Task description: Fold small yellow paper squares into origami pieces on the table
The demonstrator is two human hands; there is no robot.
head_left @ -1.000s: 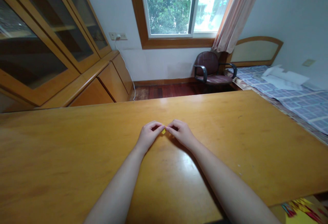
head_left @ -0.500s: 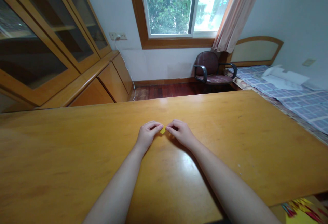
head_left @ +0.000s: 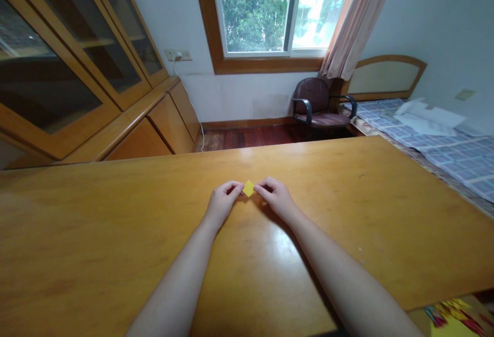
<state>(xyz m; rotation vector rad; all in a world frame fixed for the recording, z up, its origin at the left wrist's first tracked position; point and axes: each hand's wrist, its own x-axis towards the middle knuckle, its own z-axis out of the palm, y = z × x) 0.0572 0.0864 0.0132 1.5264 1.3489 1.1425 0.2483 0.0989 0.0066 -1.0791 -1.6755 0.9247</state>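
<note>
A small yellow piece of folded paper (head_left: 248,188) is held between my two hands above the middle of the wooden table (head_left: 116,234). My left hand (head_left: 224,202) pinches its left corner with thumb and forefinger. My right hand (head_left: 275,198) pinches its right corner the same way. The paper shows as a small diamond shape standing up between the fingertips. Both forearms reach out over the table from the near edge.
Glass-door wooden cabinets (head_left: 77,69) line the left wall. A dark office chair (head_left: 314,103) stands under the window beyond the table. A bed with a blue checked cover (head_left: 443,146) lies at right. Coloured papers (head_left: 451,314) show below the table's near right corner.
Both hands have lifted slightly and moved a little away from me. The yellow paper, before mostly hidden between the fingertips, now shows as an upright diamond.
</note>
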